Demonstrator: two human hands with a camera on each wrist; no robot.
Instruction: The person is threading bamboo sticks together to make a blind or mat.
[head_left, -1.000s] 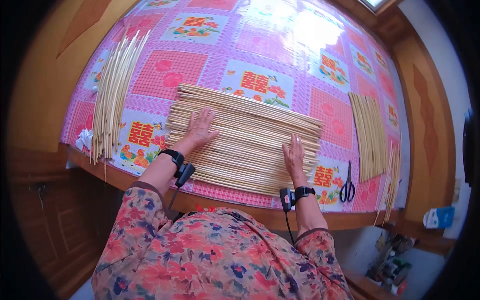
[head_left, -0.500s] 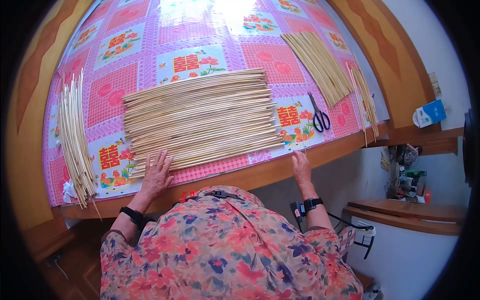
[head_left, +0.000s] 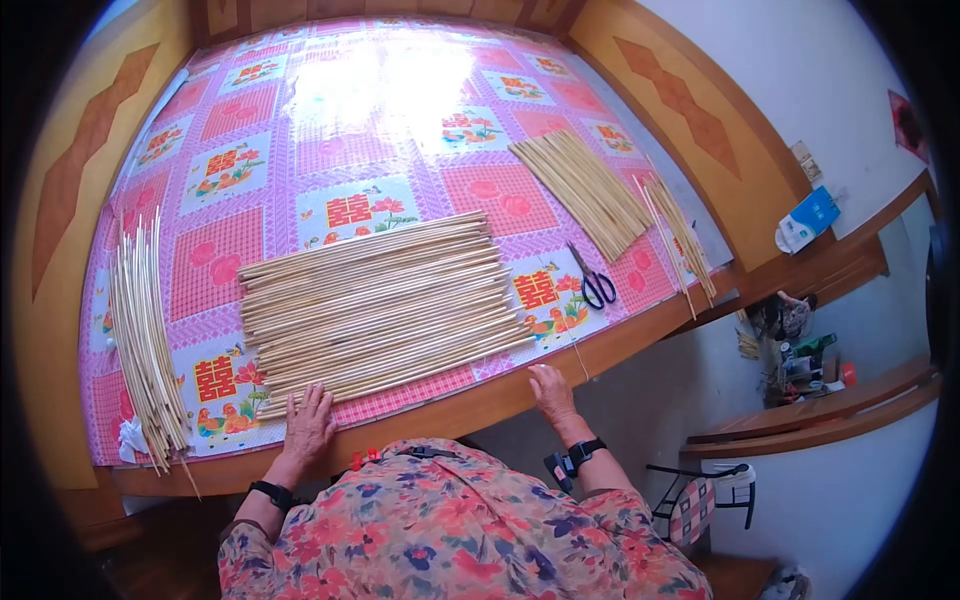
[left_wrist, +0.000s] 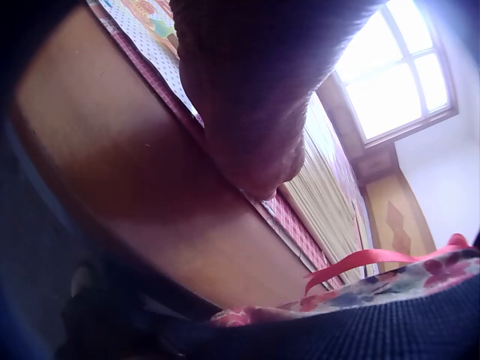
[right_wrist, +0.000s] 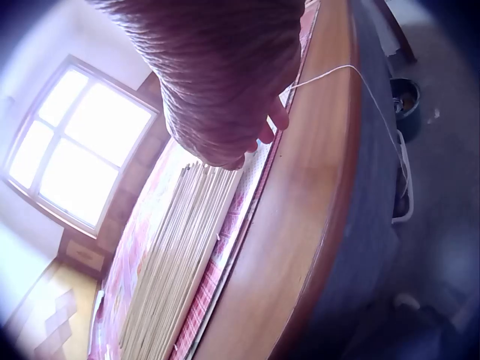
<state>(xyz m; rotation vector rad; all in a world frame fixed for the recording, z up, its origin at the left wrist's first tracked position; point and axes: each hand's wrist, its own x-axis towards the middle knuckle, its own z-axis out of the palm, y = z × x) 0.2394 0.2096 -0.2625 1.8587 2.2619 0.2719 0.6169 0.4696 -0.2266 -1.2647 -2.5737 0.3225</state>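
Observation:
A wide layer of pale sticks (head_left: 380, 310) lies side by side on the patterned cloth in the head view. The left hand (head_left: 308, 428) rests at the layer's near left corner, fingers extended. Over the wooden edge, just off the layer's near right corner, is the right hand (head_left: 554, 396), with its fingers loosely bent and no object visible in them. A thin string (head_left: 577, 352) hangs over the edge beside it. In the right wrist view, the right hand (right_wrist: 225, 90) hides part of the sticks (right_wrist: 180, 262). The left hand (left_wrist: 255, 97) covers the cloth's border in the left wrist view.
Black-handled scissors (head_left: 597, 288) lie right of the layer. Beyond them are a flat stick bundle (head_left: 585, 190) and a few loose sticks (head_left: 684, 240). More sticks (head_left: 145, 340) lie at the far left, near a crumpled white tissue (head_left: 131, 438). A chair (head_left: 692, 512) stands at lower right.
Both hands have come back from on top of the stick layer to the near edge of the bed-like surface. The view has shifted, showing more of the far side.

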